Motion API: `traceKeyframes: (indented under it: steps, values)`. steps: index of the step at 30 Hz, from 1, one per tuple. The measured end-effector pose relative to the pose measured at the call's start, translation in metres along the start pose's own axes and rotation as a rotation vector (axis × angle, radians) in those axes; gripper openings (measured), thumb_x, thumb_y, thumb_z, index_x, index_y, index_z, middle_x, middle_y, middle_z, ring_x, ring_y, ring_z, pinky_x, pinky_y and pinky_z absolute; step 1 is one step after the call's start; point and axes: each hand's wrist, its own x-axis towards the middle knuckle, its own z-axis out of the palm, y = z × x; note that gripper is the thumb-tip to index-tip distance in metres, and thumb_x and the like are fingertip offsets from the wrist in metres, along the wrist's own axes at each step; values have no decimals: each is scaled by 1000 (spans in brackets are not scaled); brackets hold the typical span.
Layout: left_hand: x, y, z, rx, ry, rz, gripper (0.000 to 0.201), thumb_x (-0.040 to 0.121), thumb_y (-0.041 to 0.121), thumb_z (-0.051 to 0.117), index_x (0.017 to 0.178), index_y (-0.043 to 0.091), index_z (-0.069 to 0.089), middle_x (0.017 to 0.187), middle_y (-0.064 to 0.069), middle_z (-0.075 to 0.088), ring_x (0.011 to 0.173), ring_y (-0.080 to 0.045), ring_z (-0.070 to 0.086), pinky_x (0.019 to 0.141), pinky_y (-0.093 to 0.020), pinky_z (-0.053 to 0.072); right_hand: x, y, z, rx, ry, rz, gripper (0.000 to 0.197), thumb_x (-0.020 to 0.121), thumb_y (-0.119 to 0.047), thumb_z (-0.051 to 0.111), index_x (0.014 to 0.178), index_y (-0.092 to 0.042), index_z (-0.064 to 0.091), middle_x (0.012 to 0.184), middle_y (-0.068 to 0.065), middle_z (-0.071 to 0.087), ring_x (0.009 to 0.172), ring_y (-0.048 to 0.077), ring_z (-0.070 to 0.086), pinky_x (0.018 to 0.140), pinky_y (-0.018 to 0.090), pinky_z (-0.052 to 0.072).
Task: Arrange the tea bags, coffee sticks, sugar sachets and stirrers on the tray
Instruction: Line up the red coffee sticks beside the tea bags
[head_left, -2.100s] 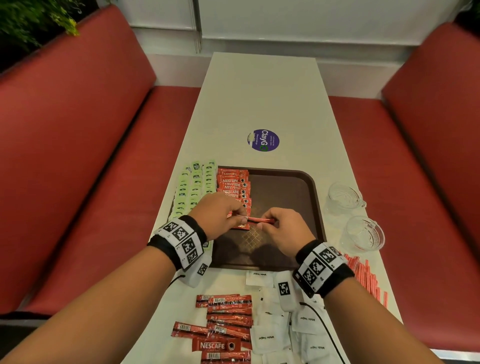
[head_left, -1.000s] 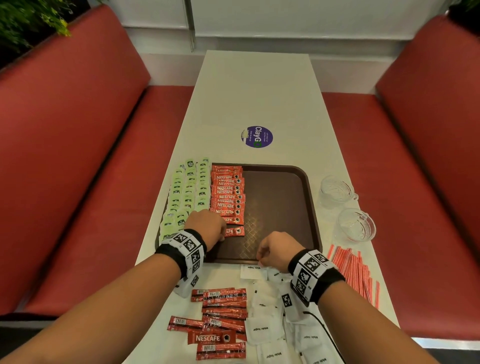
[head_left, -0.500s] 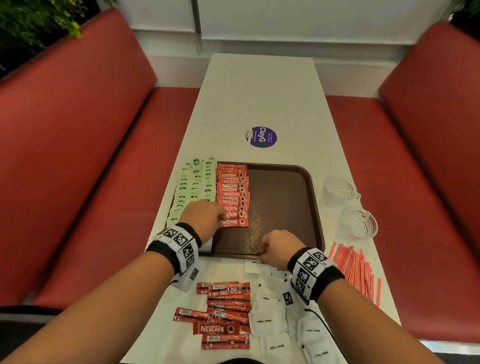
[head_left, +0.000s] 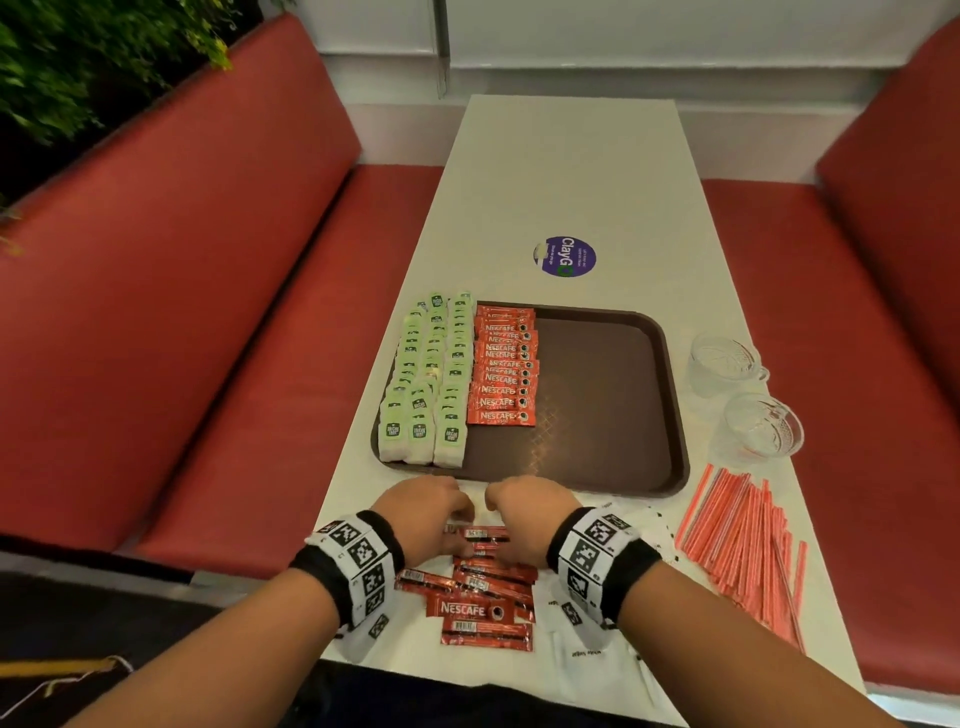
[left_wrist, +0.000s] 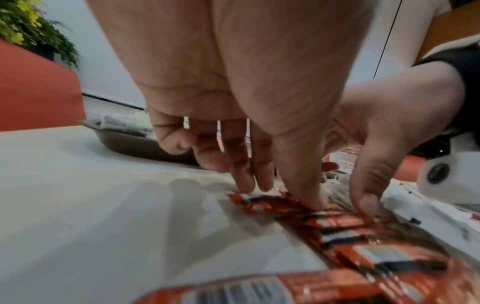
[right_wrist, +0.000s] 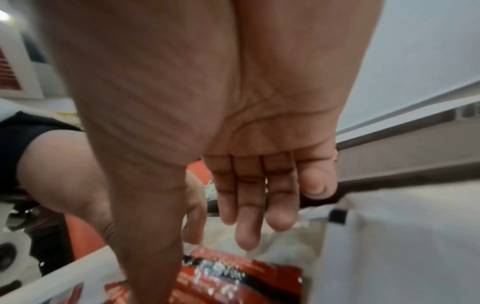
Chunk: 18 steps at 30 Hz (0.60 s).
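Note:
A brown tray (head_left: 597, 395) holds columns of green tea bags (head_left: 431, 384) along its left side and a column of red coffee sticks (head_left: 501, 379) beside them. On the table just in front of the tray lies a pile of loose coffee sticks (head_left: 485, 608). Both hands are over its far end. My left hand (head_left: 460, 525) pinches the end of the top coffee stick (left_wrist: 262, 205) between thumb and fingers. My right hand (head_left: 498, 519) has its fingers (right_wrist: 246, 216) straight, and its thumb touches the same pile. White sugar sachets (head_left: 587, 654) and red stirrers (head_left: 748, 540) lie to the right.
Two glass cups (head_left: 724, 364) (head_left: 761, 428) stand to the right of the tray. A purple round sticker (head_left: 563, 256) is on the table beyond it. Red benches run along both long sides. The right half of the tray is bare.
Both hands have drawn back from the tray to the loose pile at the near edge. The coffee stick set down earlier now lies at the near end of the tray's column.

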Motion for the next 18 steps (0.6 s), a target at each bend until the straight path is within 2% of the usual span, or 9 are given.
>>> traceKeyframes:
  steps: [4,8,11,14,18]
  values:
    - [1,2,5,-5,39,-12,31,87,41,69,114,28,66,109,5,62,102,-17,58,86,-32,47,0,-6,3,-41,1,9,38,84,-22,74,119,-13,60,117,8,64,106,29,61,88,40,54]
    - [2,3,5,-32,30,-46,26,85,38,72,108,27,67,103,6,64,96,-15,58,82,-29,46,2,-7,2,-76,-20,-1,42,84,-25,77,121,-12,61,119,9,63,110,29,58,90,41,53]
    - [3,2,6,-72,23,-69,17,82,34,74,96,30,65,94,9,64,90,-14,58,76,-28,44,4,-8,2,-105,-41,-9,39,85,-26,76,119,-12,64,117,10,63,112,29,56,88,39,50]
    - [1,1,6,-66,60,-54,10,81,32,72,86,32,63,91,12,62,90,-13,58,81,-31,48,6,-9,3,-138,-79,-11,32,89,-27,71,116,-11,68,114,11,65,112,29,54,86,39,50]
    - [-5,2,4,-82,106,-18,7,82,34,69,86,31,64,89,13,65,87,-10,57,82,-30,47,6,-11,3,-168,-89,-26,21,93,-21,64,110,-10,67,111,12,64,110,29,54,86,40,52]
